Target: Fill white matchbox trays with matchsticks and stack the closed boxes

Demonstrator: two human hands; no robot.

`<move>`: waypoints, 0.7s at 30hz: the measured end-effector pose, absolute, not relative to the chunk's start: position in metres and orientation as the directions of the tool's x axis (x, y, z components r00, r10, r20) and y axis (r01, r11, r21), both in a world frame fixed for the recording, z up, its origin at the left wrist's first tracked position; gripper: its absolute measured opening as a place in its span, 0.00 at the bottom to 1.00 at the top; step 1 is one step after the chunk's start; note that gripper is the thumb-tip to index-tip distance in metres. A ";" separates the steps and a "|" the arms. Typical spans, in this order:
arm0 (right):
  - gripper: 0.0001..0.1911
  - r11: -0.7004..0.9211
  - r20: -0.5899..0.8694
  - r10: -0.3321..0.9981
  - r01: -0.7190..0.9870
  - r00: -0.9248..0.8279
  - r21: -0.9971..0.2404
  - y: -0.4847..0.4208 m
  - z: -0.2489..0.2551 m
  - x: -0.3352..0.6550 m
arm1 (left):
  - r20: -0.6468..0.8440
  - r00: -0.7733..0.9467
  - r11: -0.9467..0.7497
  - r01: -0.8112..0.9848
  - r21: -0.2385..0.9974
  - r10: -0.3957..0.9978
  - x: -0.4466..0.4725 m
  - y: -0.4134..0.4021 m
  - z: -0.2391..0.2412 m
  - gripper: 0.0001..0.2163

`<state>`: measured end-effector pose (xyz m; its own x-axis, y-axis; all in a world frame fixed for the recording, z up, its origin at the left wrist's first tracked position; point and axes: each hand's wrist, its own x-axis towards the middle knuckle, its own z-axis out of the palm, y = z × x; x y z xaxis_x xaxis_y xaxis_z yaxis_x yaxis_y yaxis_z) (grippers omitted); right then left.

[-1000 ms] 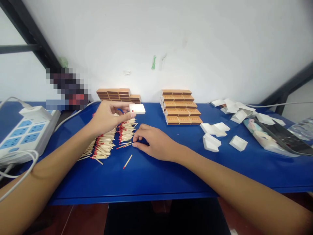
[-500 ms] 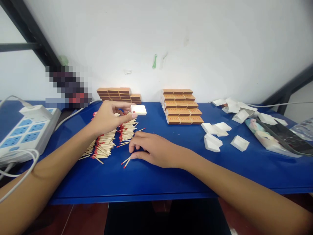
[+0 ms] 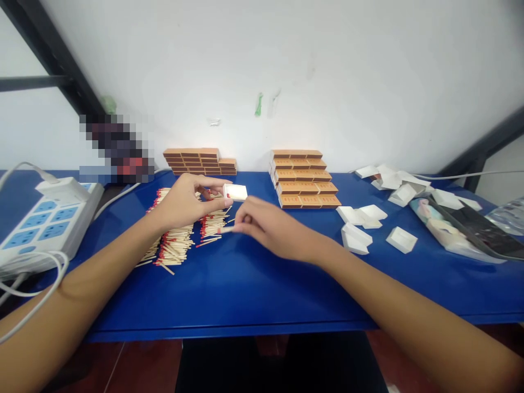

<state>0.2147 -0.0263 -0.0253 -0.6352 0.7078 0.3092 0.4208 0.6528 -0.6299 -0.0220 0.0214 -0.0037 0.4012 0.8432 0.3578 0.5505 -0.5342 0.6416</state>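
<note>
My left hand [image 3: 186,201] is closed on a small white matchbox tray [image 3: 234,191], held above a heap of red-tipped matches [image 3: 180,232] on the blue table [image 3: 254,284]. A red match head shows inside the tray. My right hand [image 3: 272,228] is lifted off the table just right of the heap, with thumb and fingers pinched on a few matches [image 3: 226,230] whose ends point left, below the tray.
Two stacks of brown matchbox sleeves stand by the wall, a left stack [image 3: 200,161] and a right stack [image 3: 303,179]. Several loose white trays [image 3: 368,224] lie to the right. A power strip [image 3: 45,215] with cables lies at left; a plastic bag [image 3: 462,229] at right.
My right hand slid over the table, gathered the loose matches lying in front of the heap, and rose with them toward the tray. The left hand with the tray hardly moved.
</note>
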 end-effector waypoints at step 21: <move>0.05 0.682 0.398 0.728 0.530 -0.558 -0.504 0.005 -0.049 0.213 | 0.413 0.305 -0.512 0.553 0.657 0.858 -0.023 0.023 0.001 0.16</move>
